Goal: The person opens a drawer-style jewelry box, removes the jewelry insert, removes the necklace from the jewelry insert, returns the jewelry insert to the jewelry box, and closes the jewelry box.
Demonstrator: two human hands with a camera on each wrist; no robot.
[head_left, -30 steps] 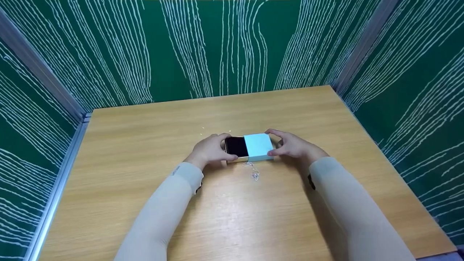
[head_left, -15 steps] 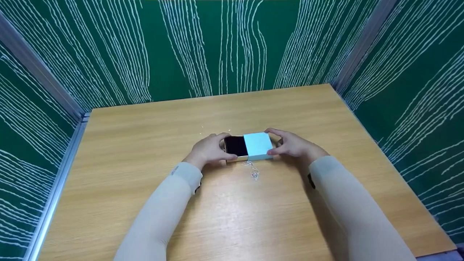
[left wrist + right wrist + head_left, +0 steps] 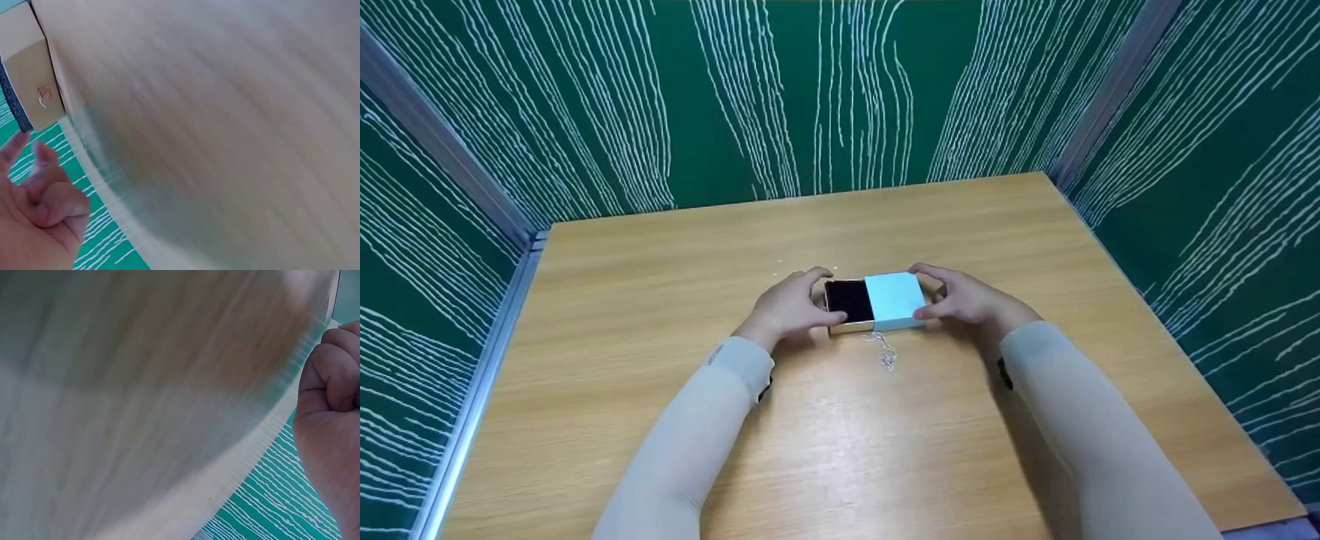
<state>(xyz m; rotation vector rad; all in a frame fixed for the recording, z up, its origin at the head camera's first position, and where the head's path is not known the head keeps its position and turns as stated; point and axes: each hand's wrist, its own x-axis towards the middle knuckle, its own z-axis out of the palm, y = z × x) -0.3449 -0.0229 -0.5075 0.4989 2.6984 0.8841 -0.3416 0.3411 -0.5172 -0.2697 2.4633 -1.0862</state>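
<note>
A small jewelry box stands on the wooden table, its light-blue sleeve on the right and its drawer slid partway out to the left. Black lining shows inside the drawer. My right hand grips the sleeve's right end, thumb on the near corner and index finger on the far one. Around the drawer's left end, my left hand has its thumb and index finger spread, fingertips close by the corners. A small pull tab shows on the drawer's end. A thin silver necklace lies just before the box.
Several tiny pale bits lie on the table behind the box. Green walls with white wavy lines stand around the back and sides, with metal posts at the corners.
My left thumb and index finger have loosened from the drawer's edges and the hand has shifted slightly left. The right hand, box and necklace have kept their places.
</note>
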